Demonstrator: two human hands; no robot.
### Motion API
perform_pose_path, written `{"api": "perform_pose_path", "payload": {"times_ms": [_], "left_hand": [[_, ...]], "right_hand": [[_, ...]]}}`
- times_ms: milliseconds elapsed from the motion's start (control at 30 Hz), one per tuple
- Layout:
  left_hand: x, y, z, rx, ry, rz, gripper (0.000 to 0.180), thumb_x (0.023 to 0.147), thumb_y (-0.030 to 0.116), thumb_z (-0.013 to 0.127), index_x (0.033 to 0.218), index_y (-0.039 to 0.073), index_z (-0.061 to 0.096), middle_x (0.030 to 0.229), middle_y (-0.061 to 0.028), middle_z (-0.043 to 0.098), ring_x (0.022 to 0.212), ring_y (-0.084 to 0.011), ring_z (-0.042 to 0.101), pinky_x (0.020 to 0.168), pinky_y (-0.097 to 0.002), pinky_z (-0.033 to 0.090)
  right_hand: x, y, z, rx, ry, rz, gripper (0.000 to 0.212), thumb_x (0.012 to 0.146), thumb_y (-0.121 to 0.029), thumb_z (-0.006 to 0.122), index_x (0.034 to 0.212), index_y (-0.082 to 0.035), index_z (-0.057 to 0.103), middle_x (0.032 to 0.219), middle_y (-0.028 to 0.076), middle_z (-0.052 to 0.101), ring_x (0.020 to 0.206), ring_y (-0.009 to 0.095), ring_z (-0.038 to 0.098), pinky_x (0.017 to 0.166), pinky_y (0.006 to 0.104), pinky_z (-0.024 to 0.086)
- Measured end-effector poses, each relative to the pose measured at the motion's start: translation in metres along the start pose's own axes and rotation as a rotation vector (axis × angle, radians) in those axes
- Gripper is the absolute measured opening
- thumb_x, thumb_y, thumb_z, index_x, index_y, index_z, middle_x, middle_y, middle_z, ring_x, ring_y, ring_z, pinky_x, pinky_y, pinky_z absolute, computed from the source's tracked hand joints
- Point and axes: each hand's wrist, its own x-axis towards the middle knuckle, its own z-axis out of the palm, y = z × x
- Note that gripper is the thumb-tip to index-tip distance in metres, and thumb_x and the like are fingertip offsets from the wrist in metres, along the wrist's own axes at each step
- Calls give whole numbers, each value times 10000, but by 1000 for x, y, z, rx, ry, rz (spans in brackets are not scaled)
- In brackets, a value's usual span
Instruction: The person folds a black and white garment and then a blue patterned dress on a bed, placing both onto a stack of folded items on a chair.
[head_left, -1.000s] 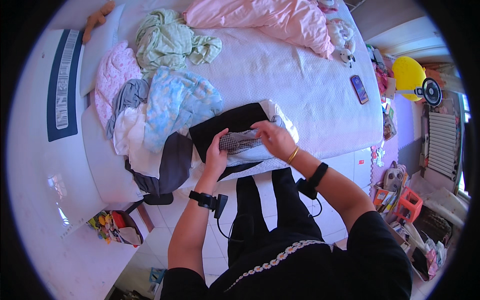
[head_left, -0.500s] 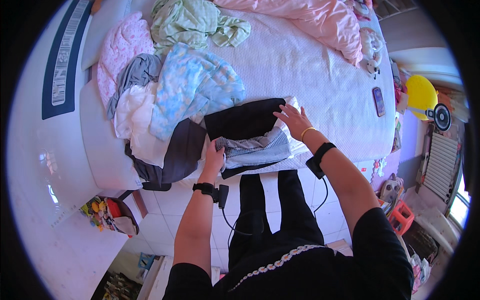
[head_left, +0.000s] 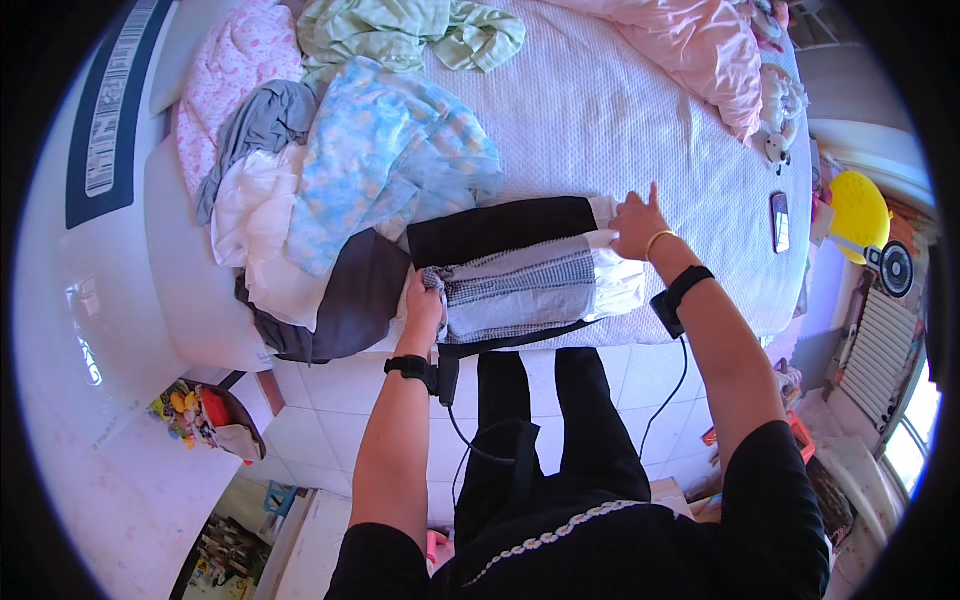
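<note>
Checked grey garment (head_left: pixel 530 285) lies on the white quilted bed (head_left: pixel 600 120), tiled floor (head_left: pixel 335 395) below; left grip (head_left: pixel 422 312) clutches its left end, right grip (head_left: pixel 638 228) pinches white cloth (head_left: pixel 615 285).

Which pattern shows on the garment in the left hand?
The garment has small dark and white checks and paler grey areas; best seen in the head view.

Behind the left hand (head_left: pixel 422 308) sits a black wristband (head_left: pixel 411 369) with a boxy black module and a thin dark cable; the right hand (head_left: pixel 640 222) has a gold-coloured bracelet (head_left: pixel 657 240), then a matching black strap (head_left: pixel 690 285), module and cable (head_left: pixel 684 375). Nearer the body come short black sleeves (head_left: pixel 775 490), daisy trim (head_left: pixel 548 538) and black trousers (head_left: pixel 585 420).
</note>
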Motion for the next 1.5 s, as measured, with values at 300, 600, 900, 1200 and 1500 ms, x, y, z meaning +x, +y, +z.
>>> {"api": "perform_pose_path", "payload": {"times_ms": [300, 600, 900, 1200, 1500], "left_hand": [[40, -11, 6, 233, 261, 211, 320, 1259, 89, 729, 1552, -25, 789, 1438, -303, 888, 1344, -530, 848, 1160, -572, 651], [-73, 107, 33, 542, 299, 737, 616, 1115, -56, 809, 1716, 45, 719, 1724, -258, 756, 1620, -514, 687, 1380, -658, 536], [-87, 86, 170, 850, -55, 894, 1041, 1239, 644, 810, 2082, 168, 427, 2159, -256, 351, 1989, -531, 341, 1505, -861, 353], [-33, 28, 85, 1083, 86, 666, 1327, 1126, 913, 791, 2107, 141, 342, 2183, -254, 311, 2021, -486, 287, 1522, -885, 281], [-59, -22, 29, 1131, 217, 520, 1304, 1141, 876, 812, 2123, 172, 320, 2210, -200, 267, 2038, -429, 252, 1543, -894, 209]], "right_hand": [[10, 21, 23, 102, 315, 272, 434, 1217, -354, 849, 1613, -179, 889, 1708, 126, 768, 1751, 394, 610, 1531, 976, 248], [-45, -50, 111, 377, 607, 123, 810, 1239, -345, 830, 1998, -269, 559, 2158, 138, 383, 1991, 435, 366, 1543, 926, 270], [-23, -120, 125, 313, 474, -16, 1046, 1226, -730, 769, 2120, -388, 346, 2245, 69, 179, 2073, 421, 112, 1525, 965, 170], [-9, -82, 144, 283, 348, -50, 1463, 954, -953, 945, 2131, -501, 203, 2253, -5, 115, 2076, 376, 94, 1554, 951, 157], [-66, 5, 188, 182, 133, 188, 1834, 711, -889, 1149, 2141, -495, 71, 2256, 103, 13, 2073, 453, 26, 1526, 999, 172]]}}
